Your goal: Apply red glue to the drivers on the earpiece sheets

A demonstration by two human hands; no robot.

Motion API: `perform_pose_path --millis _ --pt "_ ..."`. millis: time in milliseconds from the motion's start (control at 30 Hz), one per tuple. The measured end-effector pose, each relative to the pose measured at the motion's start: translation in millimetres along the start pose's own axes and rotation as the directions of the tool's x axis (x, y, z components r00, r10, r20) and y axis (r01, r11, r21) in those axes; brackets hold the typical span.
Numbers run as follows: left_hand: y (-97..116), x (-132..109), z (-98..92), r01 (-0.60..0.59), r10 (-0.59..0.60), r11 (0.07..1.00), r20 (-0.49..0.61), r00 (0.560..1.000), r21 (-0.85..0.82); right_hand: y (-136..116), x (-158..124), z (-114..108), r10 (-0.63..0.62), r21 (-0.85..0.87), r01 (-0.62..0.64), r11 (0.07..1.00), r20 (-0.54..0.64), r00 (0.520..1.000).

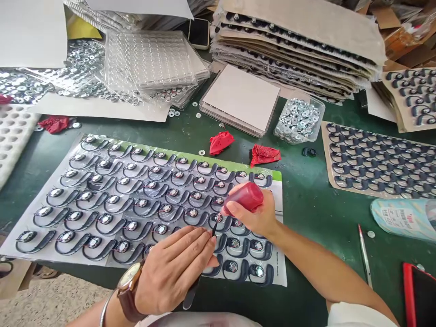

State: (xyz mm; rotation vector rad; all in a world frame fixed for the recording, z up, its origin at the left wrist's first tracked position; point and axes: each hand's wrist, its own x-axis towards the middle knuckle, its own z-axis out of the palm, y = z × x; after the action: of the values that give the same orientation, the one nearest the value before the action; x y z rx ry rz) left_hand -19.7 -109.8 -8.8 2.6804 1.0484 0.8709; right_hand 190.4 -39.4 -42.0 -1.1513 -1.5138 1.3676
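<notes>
Closest of all is my left grip (177, 268), pinching dark tweezers (191, 294). Just past it, to the right, my right grip (261, 215) is wrapped around a red bottle (247, 196). Between them, by the bottle's tip, a little round silver piece (218, 218) sits on a sheet (278, 193). Squeezing too hard might make a mess; slipping tweezers could knock the piece crooked.

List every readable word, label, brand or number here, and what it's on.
"Hamilton Beach", apparently: small, blurred black print running along the right edge of the white sheet under the parts; not certain.
Pink lettering and smaller lines on the label of the pale blue patterned pack: too blurred to read.
Watch dial: markings too small to read.
Red bottle: no lettering visible.
</notes>
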Motion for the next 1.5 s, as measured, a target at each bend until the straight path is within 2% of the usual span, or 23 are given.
perform_pose_path --millis 167,433,667,1067,1267,1500 --pt "2 5 -2.2 -0.016 0.015 0.999 0.036 0.999 0.030 -3 2 1 -0.076 -0.108 0.075 0.991 -0.001 0.997" --pt "4 3 -1.3 0.016 -0.016 1.000 0.032 0.999 0.012 -6 3 1 -0.167 -0.177 0.164 0.970 -0.001 0.986" --pt "3 5 -1.0 0.023 -0.023 1.000 0.029 0.999 -0.014 -9 5 -2 -0.108 -0.244 0.092 0.965 -0.053 0.993" --pt "1 2 -1.0 0.017 -0.016 0.999 0.047 0.999 -0.033 -5 4 1 -0.159 -0.218 0.144 0.965 -0.051 0.986" --pt "0 1 -0.9 0.026 -0.024 0.998 0.049 0.999 -0.054 -9 4 -2 -0.157 -0.175 0.139 0.975 -0.094 0.983" --pt "-1 4 -1.5 0.040 -0.037 0.996 0.034 0.999 -0.075 -9 4 -4 -0.128 -0.257 0.099 0.961 -0.099 0.987"
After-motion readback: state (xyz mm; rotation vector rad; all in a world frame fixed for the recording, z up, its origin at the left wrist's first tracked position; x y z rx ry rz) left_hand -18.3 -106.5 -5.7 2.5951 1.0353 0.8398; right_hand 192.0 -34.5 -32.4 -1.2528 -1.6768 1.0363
